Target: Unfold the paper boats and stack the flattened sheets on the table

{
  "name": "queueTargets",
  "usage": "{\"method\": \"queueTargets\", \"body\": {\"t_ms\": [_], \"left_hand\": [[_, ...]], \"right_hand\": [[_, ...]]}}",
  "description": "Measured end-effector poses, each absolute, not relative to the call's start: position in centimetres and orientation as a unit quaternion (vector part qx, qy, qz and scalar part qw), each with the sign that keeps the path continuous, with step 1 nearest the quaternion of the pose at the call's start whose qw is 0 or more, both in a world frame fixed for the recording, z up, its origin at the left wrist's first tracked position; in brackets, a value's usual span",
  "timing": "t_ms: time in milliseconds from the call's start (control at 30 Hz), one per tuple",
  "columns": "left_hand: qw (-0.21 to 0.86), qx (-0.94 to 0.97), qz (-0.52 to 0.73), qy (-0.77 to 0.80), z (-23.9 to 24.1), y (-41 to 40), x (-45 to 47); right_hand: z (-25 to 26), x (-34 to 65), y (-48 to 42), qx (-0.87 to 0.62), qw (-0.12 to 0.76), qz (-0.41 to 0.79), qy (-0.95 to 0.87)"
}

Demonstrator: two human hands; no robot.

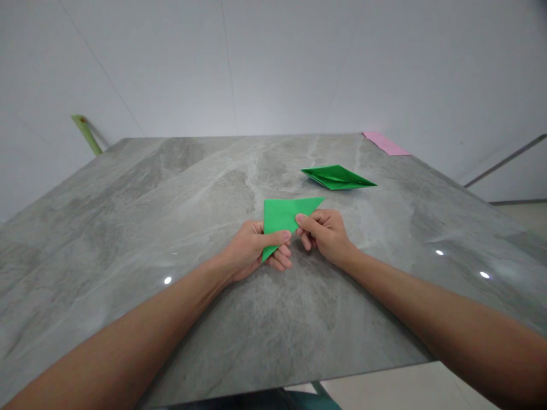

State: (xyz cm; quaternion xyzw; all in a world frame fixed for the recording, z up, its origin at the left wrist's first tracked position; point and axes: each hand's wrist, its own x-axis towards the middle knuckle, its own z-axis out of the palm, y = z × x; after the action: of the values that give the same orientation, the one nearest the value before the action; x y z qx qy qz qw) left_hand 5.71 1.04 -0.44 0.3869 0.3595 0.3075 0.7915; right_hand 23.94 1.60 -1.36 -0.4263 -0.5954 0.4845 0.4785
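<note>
A light green folded paper triangle is held up just above the table, in front of me. My left hand pinches its lower left part, thumb on top and fingers behind. With thumb and bent fingers, my right hand grips the slanted edge on the right. The paper's straight edges run along the top and the left side. Beyond my right hand lies a darker green folded paper shape, long and pointed at both ends, touched by neither hand.
The grey marbled table reaches back to a white wall. Pink paper lies at the far right corner. A light green strip stands beyond the far left edge. The near table edge is just before my body.
</note>
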Motion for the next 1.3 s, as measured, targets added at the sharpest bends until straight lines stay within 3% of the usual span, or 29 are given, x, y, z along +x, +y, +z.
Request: {"method": "queueTargets", "body": {"t_ms": [367, 633, 733, 867, 1033, 1200, 1300], "left_hand": [[0.747, 0.45, 0.314, 0.376, -0.5, 1.0, 5.5], [0.766, 0.506, 0.269, 0.292, -0.5, 0.6, 4.9], [0.742, 0.506, 0.309, 0.313, -0.8, 0.6, 4.8], [0.714, 0.449, 0.418, 0.337, -0.9, 1.3, 5.2], [0.676, 0.469, 0.433, 0.367, -1.3, 1.5, 5.5], [0.646, 0.413, 0.498, 0.406, -1.8, 1.3, 5.7], [0.654, 0.458, 0.459, 0.39, -2.0, 1.5, 5.3]], "right_hand": [[-1.5, 24.1, 2.7, -0.46, 0.561, 0.463, -0.509], [-1.3, 25.4, 4.0, -0.461, 0.602, 0.451, -0.472], [-1.1, 26.0, 4.6, -0.447, 0.621, 0.447, -0.463], [-1.2, 25.2, 3.6, -0.418, 0.564, 0.503, -0.505], [-1.1, 23.7, 1.7, -0.389, 0.452, 0.558, -0.577], [-0.8, 23.6, 1.4, -0.373, 0.396, 0.574, -0.612], [-0.9, 23.7, 1.5, -0.367, 0.369, 0.58, -0.626]]}}
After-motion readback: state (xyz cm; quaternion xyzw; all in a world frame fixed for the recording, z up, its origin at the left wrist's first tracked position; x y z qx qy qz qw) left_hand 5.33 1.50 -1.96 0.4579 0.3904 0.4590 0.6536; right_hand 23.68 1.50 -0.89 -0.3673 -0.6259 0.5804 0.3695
